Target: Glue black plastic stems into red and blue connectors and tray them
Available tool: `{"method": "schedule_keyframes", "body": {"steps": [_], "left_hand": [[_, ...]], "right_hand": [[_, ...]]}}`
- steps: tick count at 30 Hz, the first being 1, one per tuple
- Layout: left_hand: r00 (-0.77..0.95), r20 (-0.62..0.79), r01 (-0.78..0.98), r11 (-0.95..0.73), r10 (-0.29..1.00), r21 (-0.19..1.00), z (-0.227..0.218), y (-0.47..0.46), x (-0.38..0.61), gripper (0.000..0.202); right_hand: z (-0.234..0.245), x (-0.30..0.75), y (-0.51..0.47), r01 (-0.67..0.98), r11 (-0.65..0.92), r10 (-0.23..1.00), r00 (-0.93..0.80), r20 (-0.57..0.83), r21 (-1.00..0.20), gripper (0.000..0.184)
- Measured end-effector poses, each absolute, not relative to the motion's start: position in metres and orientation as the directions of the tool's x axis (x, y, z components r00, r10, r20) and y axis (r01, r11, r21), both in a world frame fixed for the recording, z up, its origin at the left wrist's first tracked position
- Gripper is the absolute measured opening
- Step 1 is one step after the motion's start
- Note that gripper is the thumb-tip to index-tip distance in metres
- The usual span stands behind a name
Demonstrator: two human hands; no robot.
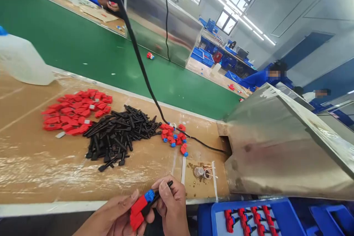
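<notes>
both hands clamp one piece: left hand [116,215] grips the red-and-blue plastic assembly [141,206], right hand [173,202] pinches the black strip [162,191]; held crooked, the strip could jam or slip.

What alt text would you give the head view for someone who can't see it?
Two hands, left and right, hold a red and blue part with a black stick at a bench. On the bench lie red tags, black sticks and small red and blue pieces; a green belt runs behind.
</notes>
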State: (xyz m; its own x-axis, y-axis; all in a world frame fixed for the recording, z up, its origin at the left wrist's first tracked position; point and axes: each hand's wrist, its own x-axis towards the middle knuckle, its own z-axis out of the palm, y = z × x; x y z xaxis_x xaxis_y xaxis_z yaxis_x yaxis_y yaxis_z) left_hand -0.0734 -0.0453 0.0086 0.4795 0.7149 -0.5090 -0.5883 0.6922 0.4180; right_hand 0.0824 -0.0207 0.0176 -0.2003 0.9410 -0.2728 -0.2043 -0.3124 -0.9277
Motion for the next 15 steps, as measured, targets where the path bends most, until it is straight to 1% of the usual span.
{"method": "schedule_keyframes", "body": {"steps": [4,7,9,12,15], "left_hand": [[0.485,-0.567,-0.56,0.734,0.666,0.384,0.005,-0.046,-0.068,0.059],[0.512,-0.56,-0.568,0.746,0.651,0.347,-0.01,-0.048,-0.061,0.06],[0.514,-0.555,-0.567,0.745,0.654,0.352,-0.017,-0.049,-0.058,0.057],[0.469,-0.553,-0.551,0.717,0.689,0.427,-0.014,-0.048,-0.061,0.054],[0.367,-0.541,-0.492,0.652,0.757,0.577,-0.004,-0.046,-0.075,0.051]], "right_hand": [[0.023,0.088,-0.023,-0.178,-0.322,0.941,-0.171,-0.293,-0.93,0.061],[0.026,0.09,-0.023,-0.158,-0.317,0.942,-0.17,-0.29,-0.935,0.06],[0.028,0.089,-0.022,-0.167,-0.31,0.943,-0.179,-0.28,-0.936,0.058],[0.029,0.088,-0.021,-0.203,-0.301,0.945,-0.194,-0.263,-0.932,0.056],[0.027,0.088,-0.02,-0.213,-0.309,0.939,-0.223,-0.262,-0.927,0.054]]}}
